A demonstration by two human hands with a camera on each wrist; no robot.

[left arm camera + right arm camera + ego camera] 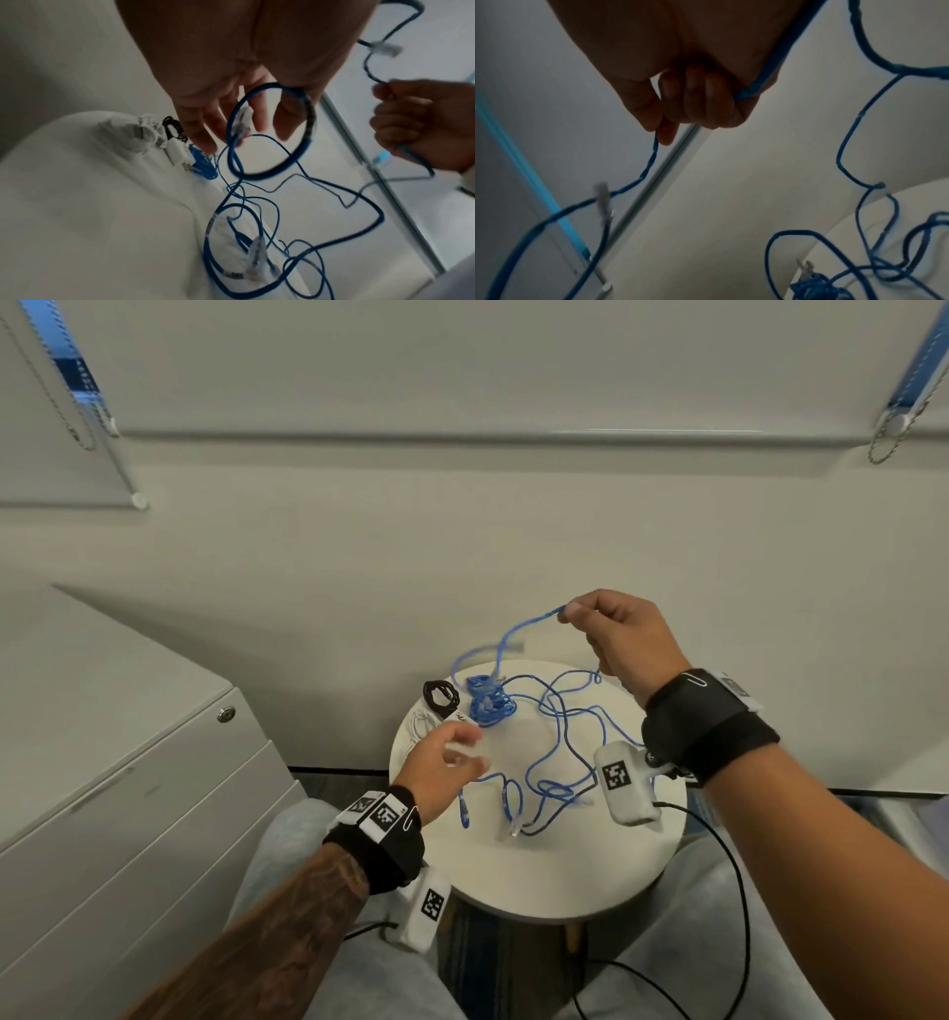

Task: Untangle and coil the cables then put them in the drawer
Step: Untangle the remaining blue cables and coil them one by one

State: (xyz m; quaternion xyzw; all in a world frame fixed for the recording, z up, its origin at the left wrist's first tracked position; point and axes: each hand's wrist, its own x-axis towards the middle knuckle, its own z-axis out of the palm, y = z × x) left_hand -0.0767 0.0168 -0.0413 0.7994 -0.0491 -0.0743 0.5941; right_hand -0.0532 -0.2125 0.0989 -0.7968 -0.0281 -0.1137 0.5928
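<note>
Right hand (619, 636): raised above the far side of the round white desk (554, 875), fingers curled. It grips a strand of the long blue network cable (557, 726), pinched between thumb and forefinger at the top, with a second run passing out under the little finger. From the pinch the strand drops leftward to the desk.

Left hand (442, 770): held over the left part of the desk, fingers spread and relaxed, holding nothing. In the left wrist view a loop of the blue cable and a clear plastic connector (241, 119) lie in line with the fingers (197, 130); contact cannot be determined, and the hand is blurred.

Blue cable: mostly lying in loose, crossing loops over the centre and right of the desk; two further clear connectors show near the front edge. A small tight blue cable bundle (490, 703) sits at the far left, beside a small black coiled cable (440, 694) and a white cable with charger plug (418, 724).

Grey metal drawer cabinet (128, 762): stands left of the desk, drawers closed.
</note>
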